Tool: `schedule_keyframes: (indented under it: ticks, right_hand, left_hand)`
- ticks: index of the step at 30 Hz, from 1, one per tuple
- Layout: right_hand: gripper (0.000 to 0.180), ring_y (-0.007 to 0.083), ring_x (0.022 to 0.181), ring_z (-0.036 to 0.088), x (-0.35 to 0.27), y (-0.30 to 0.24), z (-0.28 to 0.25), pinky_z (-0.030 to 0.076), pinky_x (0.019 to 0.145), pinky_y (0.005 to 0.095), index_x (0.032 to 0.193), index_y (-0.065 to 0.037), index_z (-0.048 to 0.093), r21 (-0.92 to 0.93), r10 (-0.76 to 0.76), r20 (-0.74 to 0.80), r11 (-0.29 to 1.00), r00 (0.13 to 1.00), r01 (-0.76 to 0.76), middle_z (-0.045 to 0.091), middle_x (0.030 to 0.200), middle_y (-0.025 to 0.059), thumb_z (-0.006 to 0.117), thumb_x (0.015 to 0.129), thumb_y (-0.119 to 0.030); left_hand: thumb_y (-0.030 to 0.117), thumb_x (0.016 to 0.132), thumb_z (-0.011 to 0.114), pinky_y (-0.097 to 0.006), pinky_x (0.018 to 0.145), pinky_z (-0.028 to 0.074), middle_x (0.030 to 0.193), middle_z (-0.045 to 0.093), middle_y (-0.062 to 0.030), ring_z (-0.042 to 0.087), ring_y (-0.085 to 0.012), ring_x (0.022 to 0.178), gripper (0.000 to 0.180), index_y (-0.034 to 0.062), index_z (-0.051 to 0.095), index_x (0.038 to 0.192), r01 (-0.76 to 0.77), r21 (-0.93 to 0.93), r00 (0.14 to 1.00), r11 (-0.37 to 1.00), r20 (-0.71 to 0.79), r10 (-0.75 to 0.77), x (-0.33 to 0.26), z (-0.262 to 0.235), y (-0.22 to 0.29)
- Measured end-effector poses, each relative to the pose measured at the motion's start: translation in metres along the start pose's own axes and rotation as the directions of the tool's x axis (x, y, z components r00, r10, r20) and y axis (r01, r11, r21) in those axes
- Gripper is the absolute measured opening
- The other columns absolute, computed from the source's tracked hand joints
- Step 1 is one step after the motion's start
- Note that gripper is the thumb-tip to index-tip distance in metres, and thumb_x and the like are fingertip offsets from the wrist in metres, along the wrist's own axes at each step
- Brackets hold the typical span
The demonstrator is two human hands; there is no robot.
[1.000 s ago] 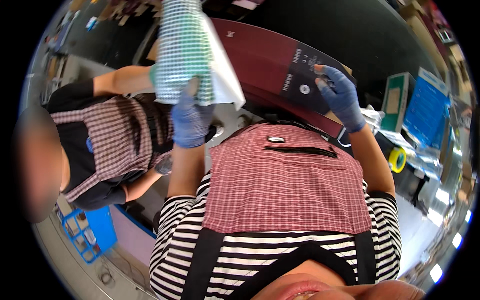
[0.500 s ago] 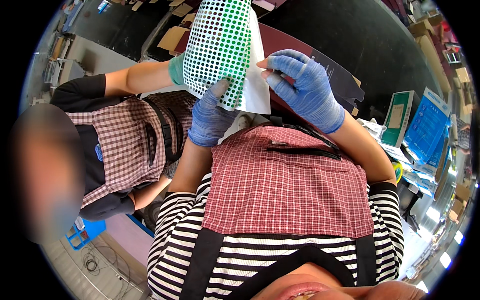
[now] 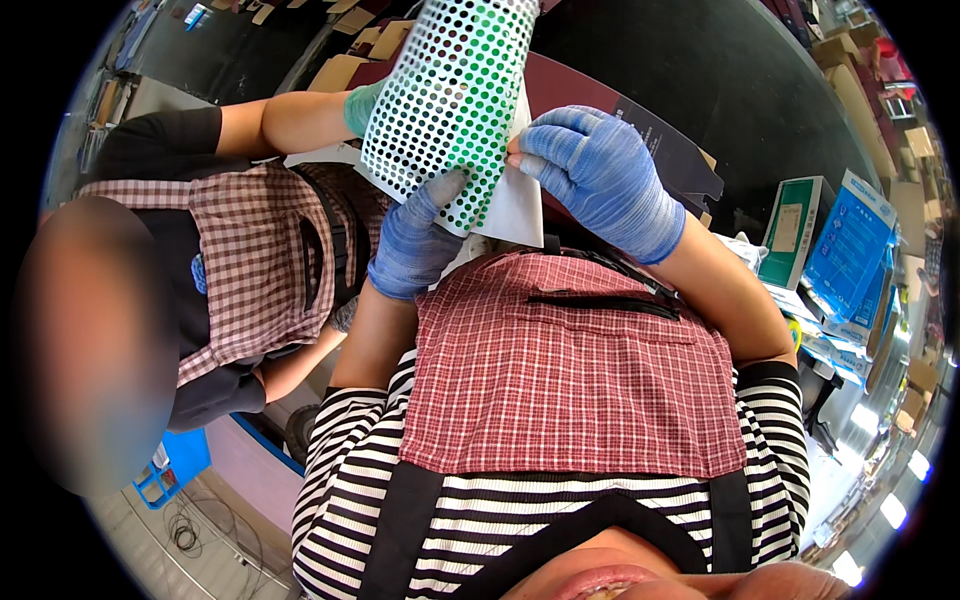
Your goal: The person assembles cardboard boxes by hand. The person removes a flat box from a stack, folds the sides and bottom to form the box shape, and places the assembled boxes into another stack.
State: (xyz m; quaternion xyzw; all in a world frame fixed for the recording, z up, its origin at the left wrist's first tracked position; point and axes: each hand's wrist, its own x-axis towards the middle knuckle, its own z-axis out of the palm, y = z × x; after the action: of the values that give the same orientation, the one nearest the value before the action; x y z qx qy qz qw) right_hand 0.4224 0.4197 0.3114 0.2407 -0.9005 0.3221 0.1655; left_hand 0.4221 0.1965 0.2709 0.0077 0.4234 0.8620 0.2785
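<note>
A white sheet of round dot stickers [image 3: 440,110], with rows of green and dark dots, is held up in front of me with a plain white backing layer [image 3: 518,205] behind it. My left hand [image 3: 415,235], in a blue knitted glove, grips the sheet's lower edge, thumb on the dotted face. At the sheet's right edge, my right hand [image 3: 605,180] pinches with thumb and forefinger; both bare tips touch the edge there. Whether a single dot is between them is too small to tell. The fingers behind the sheet are hidden.
A co-worker in a checked apron [image 3: 255,270] stands close at my left, one green-gloved hand [image 3: 362,108] partly behind the sheet. Ahead lie a dark table [image 3: 640,50] and a dark red box panel [image 3: 570,85]. Green and blue boxes [image 3: 850,250] stand at right.
My right hand has moved slightly left and its thumb and forefinger have closed at the sheet's edge. The sheet has tilted a little to the right. The co-worker's arm has risen slightly.
</note>
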Motion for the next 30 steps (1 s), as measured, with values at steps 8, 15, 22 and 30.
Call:
schedule_keyframes:
  ticks: [8,15,22,30]
  right_hand:
    - [0.021,0.0266,0.085,0.071,-0.018,-0.011,0.002,0.060,0.076,0.0355,0.102,-0.004,0.071,-0.054,-0.085,0.062,0.995,0.994,0.089,0.071,0.093,0.0131,0.072,0.087,-0.019]
    - [0.020,0.0188,0.081,0.070,-0.048,-0.008,-0.012,0.058,0.075,0.0302,0.102,0.001,0.068,0.530,0.361,0.242,0.729,0.901,-0.434,0.071,0.089,0.0125,0.068,0.090,-0.015]
    - [0.022,0.0225,0.081,0.072,-0.060,-0.004,-0.017,0.059,0.076,0.0316,0.101,-0.004,0.073,0.321,0.111,0.029,0.940,0.993,-0.114,0.072,0.091,0.0117,0.070,0.091,-0.023]
    - [0.021,0.0267,0.081,0.071,-0.057,-0.007,-0.024,0.060,0.074,0.0356,0.100,-0.006,0.073,0.025,-0.041,0.061,0.999,0.997,0.040,0.072,0.091,0.0108,0.071,0.088,-0.023]
  left_hand:
    - [0.024,0.090,0.067,-0.035,0.097,0.052,0.117,0.066,-0.0094,0.064,-0.0201,0.106,0.040,0.0009,0.059,0.122,-0.025,0.018,1.000,1.000,0.004,0.025,-0.023,0.002,-0.013]
    - [0.024,0.089,0.067,-0.043,0.109,0.043,0.130,0.061,-0.0140,0.060,-0.0271,0.119,0.056,0.0014,0.050,0.138,0.155,-0.264,0.987,0.952,0.076,-0.139,-0.028,0.022,-0.034]
    - [0.022,0.087,0.067,-0.040,0.105,0.048,0.127,0.061,-0.0144,0.061,-0.0258,0.116,0.056,-0.0002,0.050,0.136,0.123,-0.306,0.992,0.944,0.049,-0.113,-0.027,0.023,-0.048]
    - [0.018,0.085,0.068,-0.035,0.100,0.052,0.122,0.065,-0.0135,0.065,-0.0238,0.109,0.051,-0.0009,0.056,0.131,0.030,-0.051,0.999,0.998,-0.025,-0.031,-0.033,0.026,-0.043]
